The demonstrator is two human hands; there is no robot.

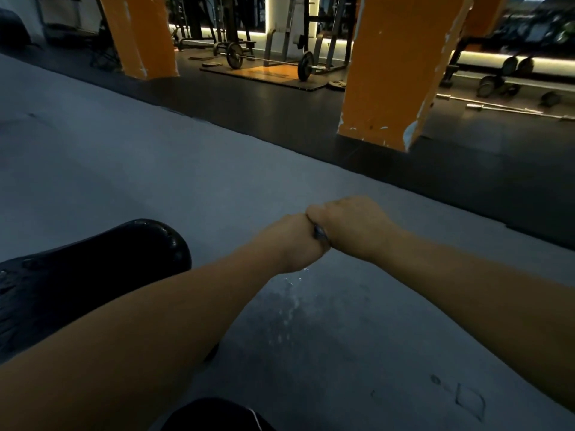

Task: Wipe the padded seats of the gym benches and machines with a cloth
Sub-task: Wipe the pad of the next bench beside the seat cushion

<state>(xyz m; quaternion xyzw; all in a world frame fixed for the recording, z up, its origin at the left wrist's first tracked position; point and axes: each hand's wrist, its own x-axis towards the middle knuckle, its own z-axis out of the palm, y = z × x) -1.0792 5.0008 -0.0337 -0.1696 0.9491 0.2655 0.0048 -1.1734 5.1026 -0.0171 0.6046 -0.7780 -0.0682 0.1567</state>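
Presently: wet cloth, wrung between two fists, clear of the bench.
Cloth (320, 234): a dark sliver showing between left hand (295, 241) and right hand (351, 228). The fists touch, fingers curled tight round it. It is held in the air over the floor, just right of the rounded end of the padded seat (93, 269). Drops (292, 306) fall toward a damp patch (298, 331) below. Handling, as judged: light, limp, soaked, probably slippery; best gripped bunched in the whole palm, then spread flat for wiping.
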